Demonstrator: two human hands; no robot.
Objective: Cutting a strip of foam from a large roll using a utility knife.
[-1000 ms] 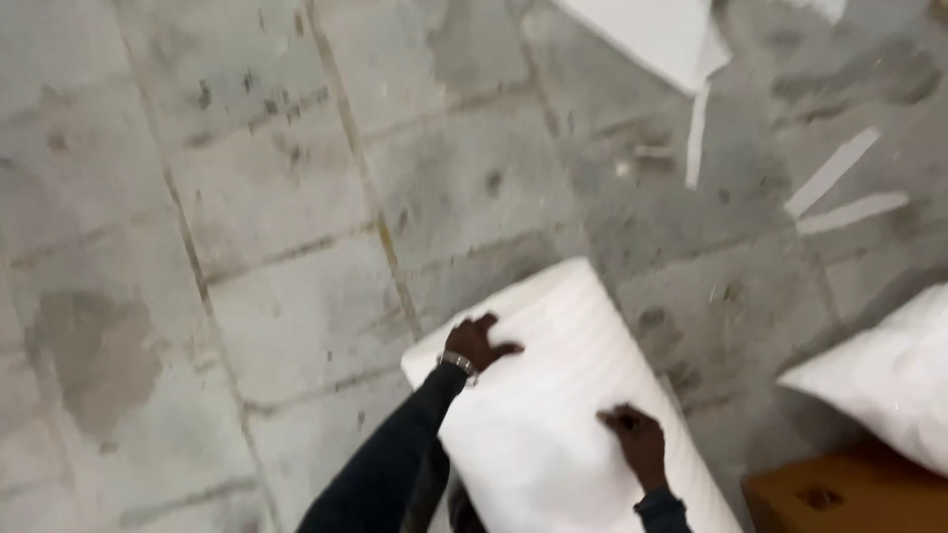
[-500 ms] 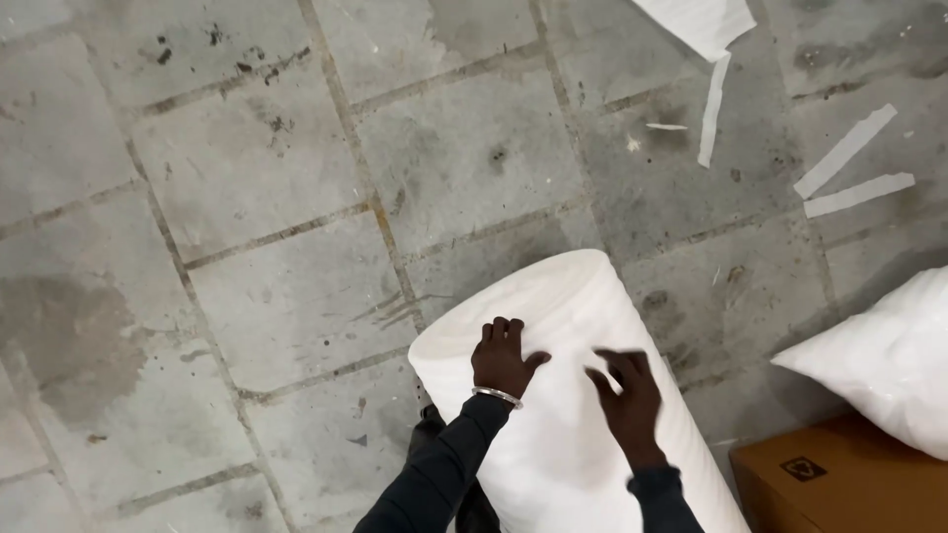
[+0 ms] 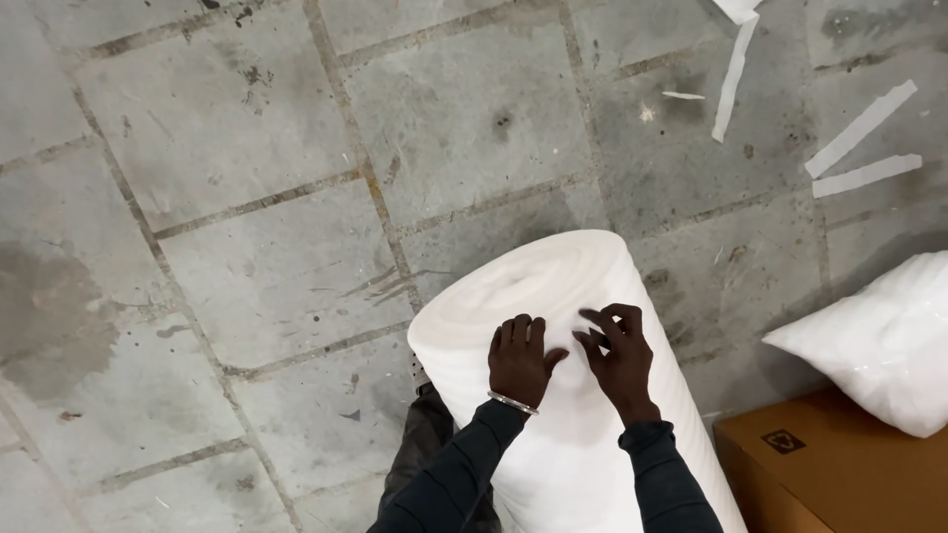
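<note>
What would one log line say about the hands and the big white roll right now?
left hand: flat on white foam roll | right hand: fingertips picking at roll | nearby: cardboard box, white pillow-like bag, floor strips
</note>
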